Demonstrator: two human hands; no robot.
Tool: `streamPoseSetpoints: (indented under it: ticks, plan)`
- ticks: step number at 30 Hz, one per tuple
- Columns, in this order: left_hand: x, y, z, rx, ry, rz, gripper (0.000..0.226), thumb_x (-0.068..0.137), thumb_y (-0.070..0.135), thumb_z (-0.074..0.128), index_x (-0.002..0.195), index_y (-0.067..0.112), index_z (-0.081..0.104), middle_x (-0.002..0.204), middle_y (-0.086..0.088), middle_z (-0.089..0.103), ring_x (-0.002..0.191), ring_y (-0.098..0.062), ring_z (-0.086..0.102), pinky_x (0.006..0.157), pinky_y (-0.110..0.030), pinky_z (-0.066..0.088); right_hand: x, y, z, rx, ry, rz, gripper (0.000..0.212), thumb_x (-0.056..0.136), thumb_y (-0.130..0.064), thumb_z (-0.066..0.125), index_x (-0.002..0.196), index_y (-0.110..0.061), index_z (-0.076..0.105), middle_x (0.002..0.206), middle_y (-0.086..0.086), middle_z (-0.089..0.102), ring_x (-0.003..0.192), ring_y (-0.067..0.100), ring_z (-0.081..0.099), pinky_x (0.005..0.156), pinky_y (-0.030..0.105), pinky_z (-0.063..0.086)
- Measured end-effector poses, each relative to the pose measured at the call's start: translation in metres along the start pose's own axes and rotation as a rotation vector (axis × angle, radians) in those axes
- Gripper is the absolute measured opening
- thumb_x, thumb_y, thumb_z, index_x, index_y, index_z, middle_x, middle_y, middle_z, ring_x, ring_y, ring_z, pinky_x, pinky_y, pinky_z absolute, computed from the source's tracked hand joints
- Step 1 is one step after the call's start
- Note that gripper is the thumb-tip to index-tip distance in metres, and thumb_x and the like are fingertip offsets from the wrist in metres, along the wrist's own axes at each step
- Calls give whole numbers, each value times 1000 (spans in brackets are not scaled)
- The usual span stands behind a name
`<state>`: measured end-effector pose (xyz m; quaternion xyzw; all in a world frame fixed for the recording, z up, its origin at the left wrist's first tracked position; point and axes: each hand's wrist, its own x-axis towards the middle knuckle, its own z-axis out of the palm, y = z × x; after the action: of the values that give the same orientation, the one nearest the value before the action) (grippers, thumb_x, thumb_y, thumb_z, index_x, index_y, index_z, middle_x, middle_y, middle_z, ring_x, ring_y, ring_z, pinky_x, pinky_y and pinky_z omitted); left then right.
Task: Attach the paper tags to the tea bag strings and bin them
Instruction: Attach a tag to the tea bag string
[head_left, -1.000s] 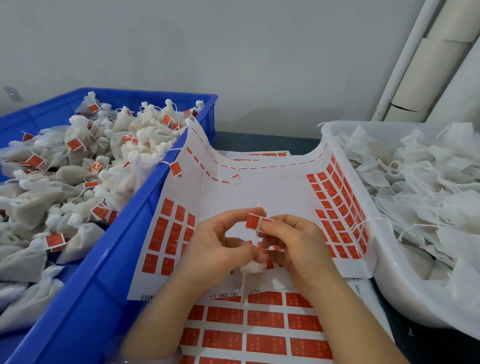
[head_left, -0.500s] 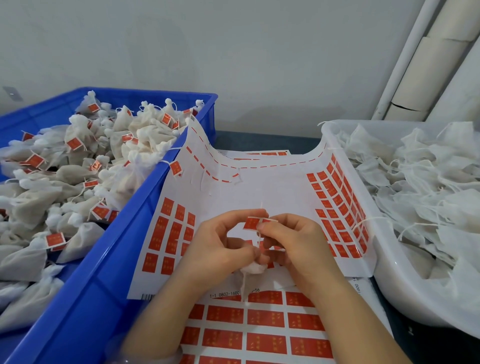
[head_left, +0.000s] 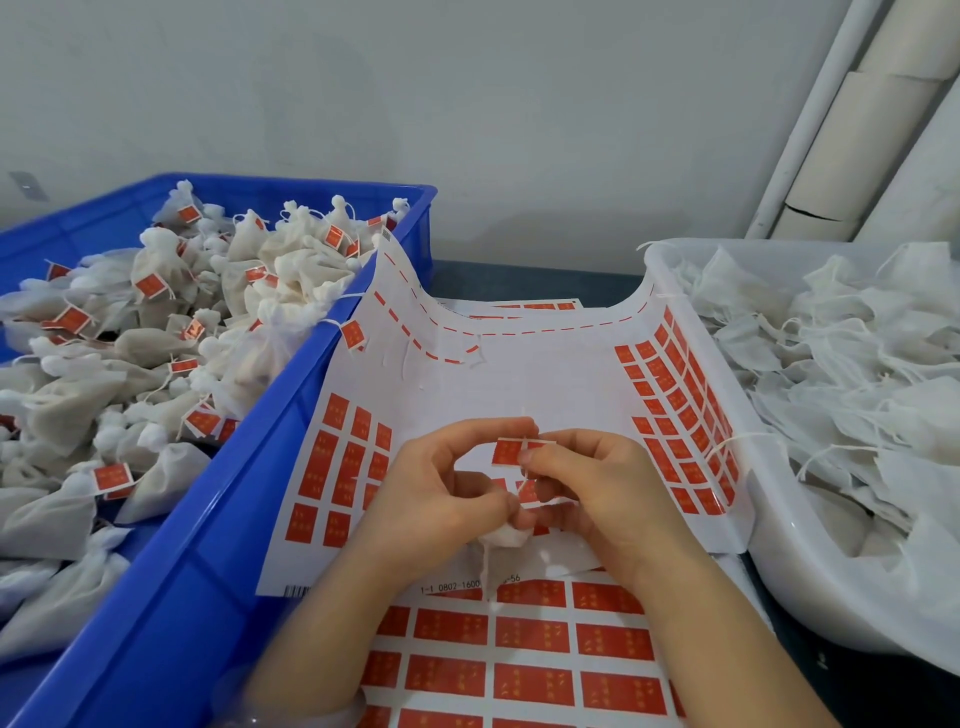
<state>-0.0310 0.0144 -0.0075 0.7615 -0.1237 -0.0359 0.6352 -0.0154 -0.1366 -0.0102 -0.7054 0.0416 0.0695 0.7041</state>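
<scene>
Head view: pinching red paper tag (head_left: 511, 451) in right hand (head_left: 597, 493), gripping tea bag (head_left: 506, 535) in left hand (head_left: 441, 499), above tag sheet (head_left: 519, 374), between blue bin (head_left: 171, 597) and white bin (head_left: 789, 545).

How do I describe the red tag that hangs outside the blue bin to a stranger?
Find the blue bin on the left, heaped with tagged tea bags. Follow its right rim to where the white sticker sheet curls up against it. The red tag there dangles on its string outside the rim; its neighbours lie inside the bin.
</scene>
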Motion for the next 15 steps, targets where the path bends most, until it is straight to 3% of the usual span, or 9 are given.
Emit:
streamPoseSetpoints:
  ticks: [4, 7, 10, 15]
  plan:
    - [1, 2, 0, -31, 45, 45, 51, 78, -2, 68, 110, 37, 60, 106, 20, 66, 78, -15, 71, 66, -19, 54, -1, 2, 2, -43, -3, -65, 6, 82, -19, 67, 79, -20, 72, 67, -2, 68, 71, 19, 65, 67, 32, 58]
    - [3, 3, 0, -69, 125, 39, 43, 69, 32, 79, 108, 36, 60, 102, 23, 66, 88, -3, 67, 65, -12, 51, -3, 1, 4, -92, -15, -133, 9, 84, -21, 64, 77, -24, 70, 65, -7, 67, 65, 11, 65, 59, 21, 55]
    - [4, 2, 1, -71, 155, -7, 39, 57, 51, 67, 91, 32, 68, 82, 14, 71, 76, -4, 68, 60, -12, 51, -4, 0, 5, -74, -37, -164, 5, 80, -23, 65, 77, -24, 69, 64, -9, 67, 63, 7, 64, 57, 20, 53]
    - [6, 0, 1, -83, 199, 3, 24, 56, 52, 62, 67, 34, 73, 67, 6, 71, 61, -6, 67, 55, -12, 50, -5, 0, 4, -43, -75, -190, 5, 83, -21, 65, 81, -20, 70, 68, -9, 68, 66, 8, 66, 60, 22, 53]
